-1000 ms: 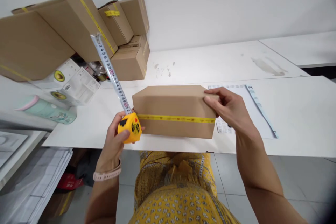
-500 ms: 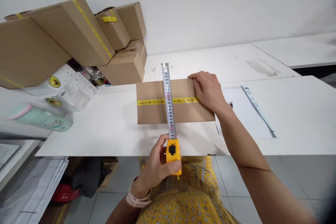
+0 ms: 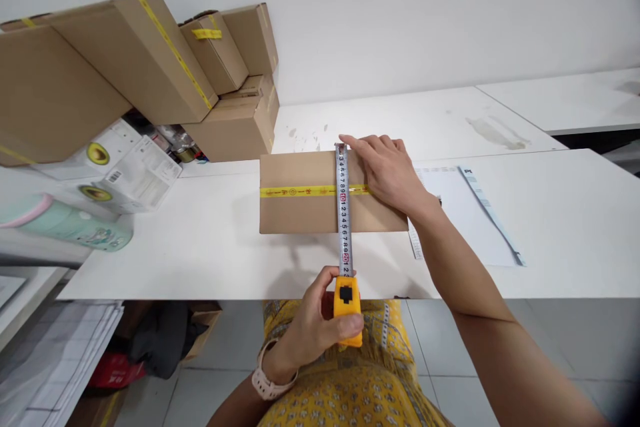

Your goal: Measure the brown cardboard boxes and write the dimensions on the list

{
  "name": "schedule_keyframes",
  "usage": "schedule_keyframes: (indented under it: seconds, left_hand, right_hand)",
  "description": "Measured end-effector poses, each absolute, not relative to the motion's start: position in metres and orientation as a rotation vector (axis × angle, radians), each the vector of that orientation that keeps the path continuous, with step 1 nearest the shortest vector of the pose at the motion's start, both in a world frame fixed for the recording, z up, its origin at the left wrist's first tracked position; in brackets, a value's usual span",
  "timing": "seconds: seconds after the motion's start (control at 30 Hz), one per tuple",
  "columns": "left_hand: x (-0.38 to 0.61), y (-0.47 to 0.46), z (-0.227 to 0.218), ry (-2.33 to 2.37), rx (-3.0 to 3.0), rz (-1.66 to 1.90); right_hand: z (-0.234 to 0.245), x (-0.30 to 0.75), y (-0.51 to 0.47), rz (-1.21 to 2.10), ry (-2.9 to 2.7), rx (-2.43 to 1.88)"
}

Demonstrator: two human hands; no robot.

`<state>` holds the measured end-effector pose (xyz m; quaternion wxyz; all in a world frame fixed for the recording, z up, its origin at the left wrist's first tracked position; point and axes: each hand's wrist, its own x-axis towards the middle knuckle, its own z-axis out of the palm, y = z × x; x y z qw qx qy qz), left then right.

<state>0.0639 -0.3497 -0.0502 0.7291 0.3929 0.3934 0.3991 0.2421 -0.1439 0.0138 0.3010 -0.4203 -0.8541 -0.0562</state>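
A yellow tape measure [image 3: 347, 310] is gripped in my left hand [image 3: 320, 323], in front of the table's near edge. Its metal blade [image 3: 343, 213] stretches away from me across the top of a brown cardboard box [image 3: 300, 213] sealed with yellow printed tape. My right hand [image 3: 387, 170] holds the box at its right end, fingers curled over the far side. Its index finger reaches out to the hooked end of the blade at the far edge of the box. The underside of this hand is hidden.
Several cardboard boxes [image 3: 165, 60] are stacked at the back left. Before them stand white boxes with avocado pictures [image 3: 130, 167] and a mint-green bottle [image 3: 75, 223] lying tilted. White paper sheets [image 3: 465, 220] lie right of the box on the white table [image 3: 200, 260].
My left hand has moved the tape measure to the right and a little toward me. The blade's end now meets my right index finger at the box's far edge.
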Motion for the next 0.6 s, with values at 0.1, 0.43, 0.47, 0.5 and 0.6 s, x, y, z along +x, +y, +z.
schedule_keyframes:
  seconds: [0.1, 0.43, 0.47, 0.5, 0.6]
  left_hand:
    - [0.062, -0.351, -0.053, 0.855, 0.863, 0.857]
    - [0.06, -0.352, -0.061, 0.828, 0.875, 0.829]
    - [0.061, -0.352, -0.061, 0.833, 0.872, 0.824]
    - [0.061, -0.352, -0.06, 0.836, 0.872, 0.82]
    - [0.062, -0.352, -0.06, 0.837, 0.881, 0.83]
  right_hand:
    - [0.011, 0.243, -0.14, -0.136, -2.281, -1.099]
    - [0.009, 0.242, -0.137, -0.094, -2.255, -1.118]
    - [0.009, 0.242, -0.138, -0.092, -2.256, -1.117]
    - [0.009, 0.242, -0.138, -0.093, -2.256, -1.116]
    - [0.009, 0.242, -0.138, -0.096, -2.254, -1.116]
